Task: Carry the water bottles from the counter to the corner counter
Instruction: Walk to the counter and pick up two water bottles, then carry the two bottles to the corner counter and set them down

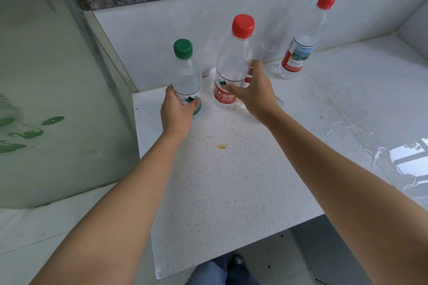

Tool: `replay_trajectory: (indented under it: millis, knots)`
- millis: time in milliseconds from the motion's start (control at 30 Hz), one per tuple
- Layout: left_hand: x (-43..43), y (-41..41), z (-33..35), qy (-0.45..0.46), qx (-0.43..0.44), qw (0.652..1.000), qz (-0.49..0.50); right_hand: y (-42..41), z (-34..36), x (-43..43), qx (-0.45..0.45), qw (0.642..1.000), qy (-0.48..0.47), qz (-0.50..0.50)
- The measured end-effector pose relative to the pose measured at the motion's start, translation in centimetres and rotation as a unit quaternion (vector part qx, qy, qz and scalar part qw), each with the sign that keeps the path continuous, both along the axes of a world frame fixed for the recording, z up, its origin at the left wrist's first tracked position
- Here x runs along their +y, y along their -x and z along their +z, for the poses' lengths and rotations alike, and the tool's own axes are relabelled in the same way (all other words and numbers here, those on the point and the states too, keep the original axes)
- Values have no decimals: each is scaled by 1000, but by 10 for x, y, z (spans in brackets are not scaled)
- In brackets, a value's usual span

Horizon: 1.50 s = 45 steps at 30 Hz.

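Observation:
A green-capped water bottle stands upright at the left of the white speckled counter, and my left hand is wrapped around its lower part. Just to its right stands a red-capped bottle with a red label. My right hand is at that bottle's right side with the fingers spread, thumb across the label; the grip is not closed. A third bottle with a red cap stands apart at the back right, near the wall.
White wall panels close the corner behind the bottles. A glass panel with green markings stands to the left. Water is pooled on the counter at the right. An orange stain marks the middle.

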<state>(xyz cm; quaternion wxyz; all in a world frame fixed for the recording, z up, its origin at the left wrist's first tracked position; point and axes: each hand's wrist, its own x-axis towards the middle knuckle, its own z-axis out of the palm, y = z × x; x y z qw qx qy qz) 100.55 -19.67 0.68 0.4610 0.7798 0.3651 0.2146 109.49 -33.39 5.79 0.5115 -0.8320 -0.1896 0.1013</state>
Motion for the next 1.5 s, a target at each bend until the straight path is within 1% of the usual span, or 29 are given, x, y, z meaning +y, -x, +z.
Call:
replay_trajectory:
  millis: [100, 400, 567, 767, 1067, 1233, 1367, 1500]
  knots:
    - [-10, 13, 5, 2, -9, 1000, 2, 10, 3, -20, -5, 1000, 8, -7]
    - [-54, 63, 27, -35, -40, 998, 45, 53, 2, -90, -2, 1000, 19, 6]
    - [-84, 94, 26, -36, -51, 996, 68, 76, -4, -125, -11, 999, 21, 29]
    - [-115, 128, 25, -30, -85, 991, 98, 105, -4, -155, -23, 998, 10, 65]
    - [-159, 176, 25, -49, -83, 988, 121, 145, -9, -188, -32, 994, 0, 107]
    - [-169, 203, 29, -44, -94, 984, 142, 167, -9, -193, -29, 993, -2, 117]
    - [-177, 233, 25, -45, -89, 981, 164, 190, -10, -200, -20, 991, -16, 131]
    - [-190, 271, 19, -52, -103, 975, 190, 222, -10, -207, -13, 990, -23, 142]
